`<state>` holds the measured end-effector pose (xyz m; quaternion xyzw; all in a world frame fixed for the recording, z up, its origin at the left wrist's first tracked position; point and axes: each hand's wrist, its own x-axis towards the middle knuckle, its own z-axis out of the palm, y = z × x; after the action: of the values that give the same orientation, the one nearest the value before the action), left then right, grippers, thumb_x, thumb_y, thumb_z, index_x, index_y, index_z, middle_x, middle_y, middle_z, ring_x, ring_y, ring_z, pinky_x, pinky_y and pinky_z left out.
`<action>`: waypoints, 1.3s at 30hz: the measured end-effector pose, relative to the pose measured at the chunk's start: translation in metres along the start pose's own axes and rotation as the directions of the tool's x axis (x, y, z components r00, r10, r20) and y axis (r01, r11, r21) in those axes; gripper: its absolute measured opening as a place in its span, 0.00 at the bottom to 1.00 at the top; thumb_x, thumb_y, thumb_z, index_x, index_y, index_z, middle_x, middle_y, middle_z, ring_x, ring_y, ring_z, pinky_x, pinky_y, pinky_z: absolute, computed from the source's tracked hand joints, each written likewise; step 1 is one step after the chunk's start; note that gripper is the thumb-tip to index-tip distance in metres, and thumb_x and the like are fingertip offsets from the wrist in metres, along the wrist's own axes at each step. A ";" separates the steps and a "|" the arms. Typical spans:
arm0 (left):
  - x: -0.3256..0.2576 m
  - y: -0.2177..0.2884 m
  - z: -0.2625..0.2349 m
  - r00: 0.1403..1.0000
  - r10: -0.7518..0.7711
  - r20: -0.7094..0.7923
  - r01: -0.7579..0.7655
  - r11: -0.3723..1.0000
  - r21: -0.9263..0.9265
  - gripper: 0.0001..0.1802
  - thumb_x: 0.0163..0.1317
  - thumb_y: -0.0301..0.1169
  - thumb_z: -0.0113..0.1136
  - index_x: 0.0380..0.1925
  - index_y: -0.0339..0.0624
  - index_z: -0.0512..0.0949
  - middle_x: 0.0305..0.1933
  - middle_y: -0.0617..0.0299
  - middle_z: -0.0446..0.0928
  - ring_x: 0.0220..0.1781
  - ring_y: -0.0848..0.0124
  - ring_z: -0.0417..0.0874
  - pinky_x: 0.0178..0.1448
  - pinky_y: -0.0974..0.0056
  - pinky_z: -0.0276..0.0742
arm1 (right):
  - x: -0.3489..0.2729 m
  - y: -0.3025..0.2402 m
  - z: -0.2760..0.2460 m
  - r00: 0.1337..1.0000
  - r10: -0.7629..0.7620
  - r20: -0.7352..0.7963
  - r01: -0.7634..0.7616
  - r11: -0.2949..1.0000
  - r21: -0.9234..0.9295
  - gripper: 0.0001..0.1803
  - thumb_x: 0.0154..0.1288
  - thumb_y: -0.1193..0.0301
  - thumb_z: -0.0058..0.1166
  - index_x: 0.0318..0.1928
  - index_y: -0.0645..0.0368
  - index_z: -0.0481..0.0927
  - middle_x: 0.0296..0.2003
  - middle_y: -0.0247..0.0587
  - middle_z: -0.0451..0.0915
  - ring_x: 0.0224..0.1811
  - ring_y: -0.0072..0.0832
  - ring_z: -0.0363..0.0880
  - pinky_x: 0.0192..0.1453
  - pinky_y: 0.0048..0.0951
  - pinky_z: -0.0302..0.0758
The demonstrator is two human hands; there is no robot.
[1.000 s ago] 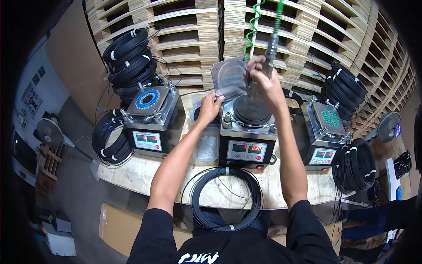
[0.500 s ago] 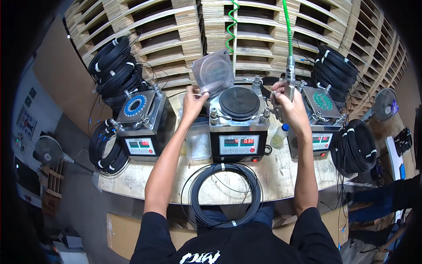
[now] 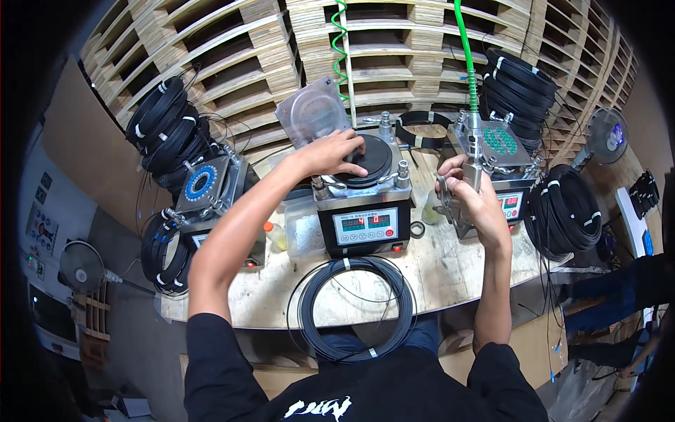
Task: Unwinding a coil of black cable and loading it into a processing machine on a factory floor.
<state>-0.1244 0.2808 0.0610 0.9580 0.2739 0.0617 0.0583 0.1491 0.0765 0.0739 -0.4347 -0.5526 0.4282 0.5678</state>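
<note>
My left hand (image 3: 332, 153) rests on the left part of a round black pad (image 3: 378, 156), its thumb and bent fingers apart. The pad tops the middle polishing machine (image 3: 325, 224), a metal box with a lit red display and corner posts. Behind that hand a clear-looking square plate with a round centre (image 3: 309, 111) stands tilted, its lower edge hidden. My right hand (image 3: 475, 197) is closed round a silver air blow gun (image 3: 472, 169) on a green hose (image 3: 465, 42). A curved metal piece (image 3: 444, 197) shows by those fingers, partly hidden.
Similar machines stand left, with a blue ring of connectors (image 3: 202, 183), and right, with green connectors (image 3: 500, 141). A cable coil (image 3: 306, 309) overhangs the table's front edge. A clear bin (image 3: 306, 233), an orange-capped bottle (image 3: 275, 235) and stacked coils (image 3: 519, 88) stand about.
My left hand has let go of the tilted plate and moved onto the black pad. My right hand has lowered with the blow gun. The whole view has shifted slightly.
</note>
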 end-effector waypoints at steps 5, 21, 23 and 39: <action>0.005 0.013 -0.003 0.932 0.348 0.104 -0.359 0.842 0.403 0.25 0.67 0.50 0.59 0.51 0.41 0.70 0.52 0.54 0.72 0.57 0.56 0.77 0.59 0.51 0.76 | -0.013 -0.006 -0.005 1.000 0.019 0.016 -0.019 1.000 0.006 0.10 0.69 0.71 0.52 0.46 0.62 0.76 0.38 0.35 0.78 0.42 0.21 0.77 0.50 0.26 0.74; -0.037 0.039 0.003 0.760 -0.424 -0.493 0.205 0.876 -0.437 0.32 0.67 0.27 0.61 0.71 0.39 0.65 0.32 0.37 0.83 0.34 0.47 0.88 0.40 0.55 0.80 | 0.016 -0.008 0.027 0.993 -0.099 -0.057 0.103 0.992 0.079 0.13 0.69 0.71 0.50 0.51 0.60 0.75 0.37 0.35 0.79 0.41 0.21 0.79 0.49 0.25 0.76; -0.044 0.023 0.018 0.670 -0.384 -0.635 0.207 0.918 -0.337 0.24 0.68 0.28 0.60 0.63 0.33 0.73 0.31 0.36 0.82 0.31 0.52 0.88 0.39 0.56 0.81 | 0.034 -0.003 0.049 0.994 -0.111 -0.009 0.112 0.982 0.151 0.13 0.70 0.71 0.50 0.51 0.60 0.74 0.37 0.35 0.79 0.41 0.22 0.79 0.49 0.26 0.76; -0.043 0.008 0.042 0.489 -0.502 -0.713 0.115 0.847 -0.518 0.18 0.67 0.28 0.60 0.53 0.27 0.80 0.25 0.36 0.79 0.23 0.56 0.84 0.32 0.57 0.76 | 0.121 0.009 0.071 0.980 -0.198 -0.020 0.198 0.955 0.221 0.12 0.69 0.69 0.51 0.52 0.56 0.74 0.34 0.31 0.78 0.37 0.17 0.76 0.41 0.22 0.72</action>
<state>-0.1503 0.2476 0.0169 0.7112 0.4205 0.5484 0.1285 0.0810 0.1971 0.0967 -0.3104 -0.5429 0.4288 0.6520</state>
